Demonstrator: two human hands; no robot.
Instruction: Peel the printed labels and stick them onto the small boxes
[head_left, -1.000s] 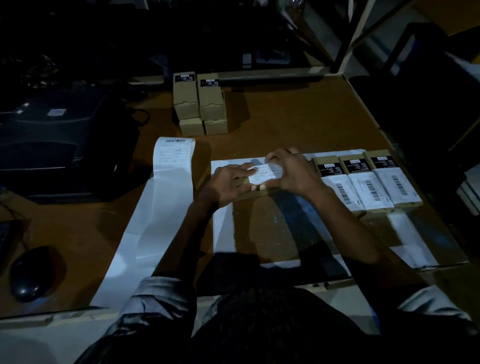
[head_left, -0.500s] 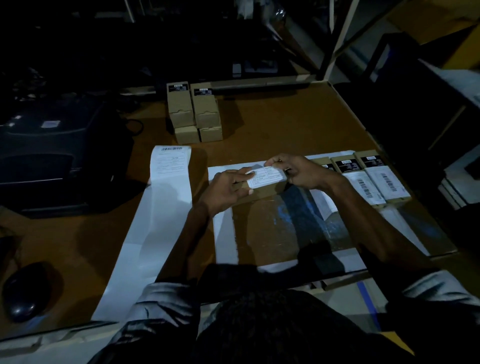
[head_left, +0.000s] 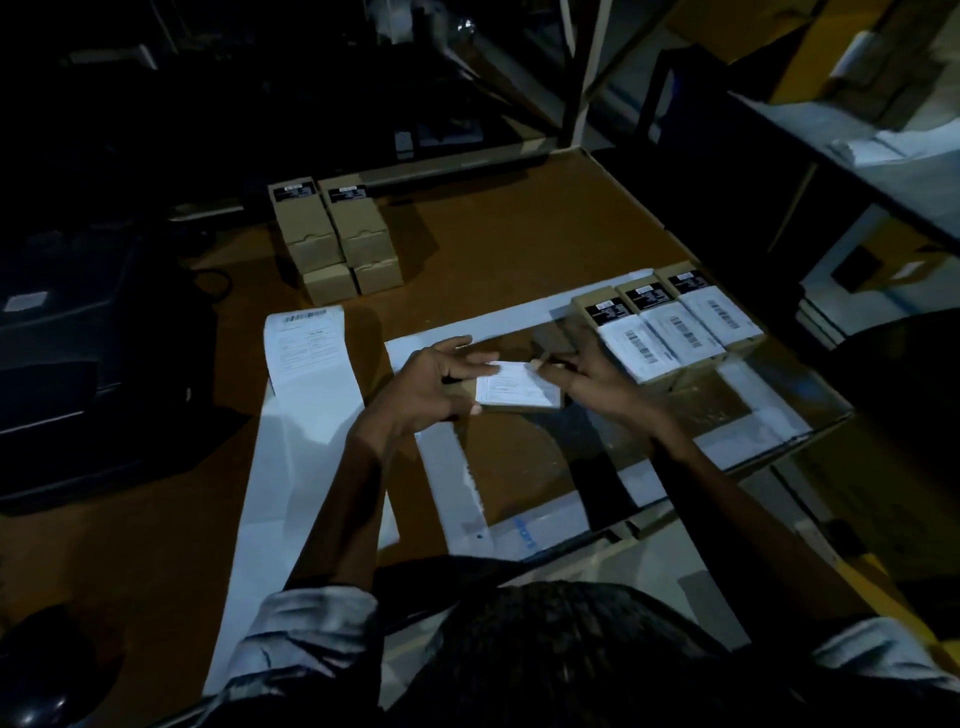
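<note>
A small brown box lies on the table in front of me, with a white printed label on its top. My left hand holds the box's left end, thumb at the near edge and fingers over the top, touching the label. The fingers of my right hand lie stretched out on the right end of the label and box. Three labelled boxes sit side by side just right of my hands. Unlabelled boxes are stacked at the back. A label strip runs down the left, with one printed label at its far end.
A dark label printer stands at the left of the brown table. A mouse sits at the near left corner. White backing strips lie around a clear sheet under my hands. Metal racking stands beyond the table's right edge.
The label has come down flat onto the box. My right hand has gone from pinching the label's corner to lying stretched on its right end. My left hand stays on the box.
</note>
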